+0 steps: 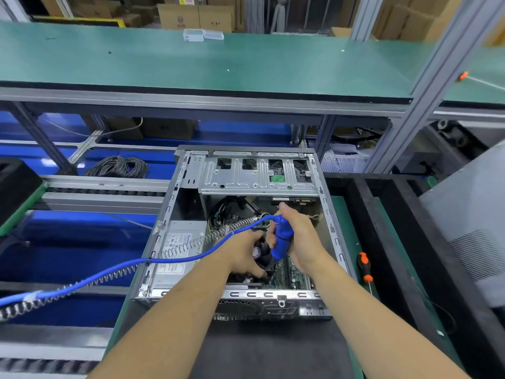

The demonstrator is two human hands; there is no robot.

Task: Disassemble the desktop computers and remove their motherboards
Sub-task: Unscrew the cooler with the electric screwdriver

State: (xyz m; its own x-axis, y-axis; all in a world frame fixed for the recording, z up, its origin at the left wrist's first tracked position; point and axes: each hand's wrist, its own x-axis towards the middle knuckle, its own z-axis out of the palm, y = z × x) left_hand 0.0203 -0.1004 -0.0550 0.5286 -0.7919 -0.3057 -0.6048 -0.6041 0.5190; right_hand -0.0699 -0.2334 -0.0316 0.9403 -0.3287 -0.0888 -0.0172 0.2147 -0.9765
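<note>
Open grey metal desktop case (325, 203) is lying mid-bench, side panel off; green motherboard (289, 274) still seated. Right hand (300, 242) is gripping blue powered screwdriver (281, 240); left hand (243, 255) is curling around black cooler fan (262, 255).

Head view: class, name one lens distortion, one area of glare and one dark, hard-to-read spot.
Head view: wide-angle lens bows the green shelf edge; overhead light glares on the drive cage; the CPU fan sits shadowed under the left hand and blue electric screwdriver.

Green-topped workbench (246, 64) on aluminium frame (426, 86); cardboard boxes (196, 16) stacked behind.
</note>
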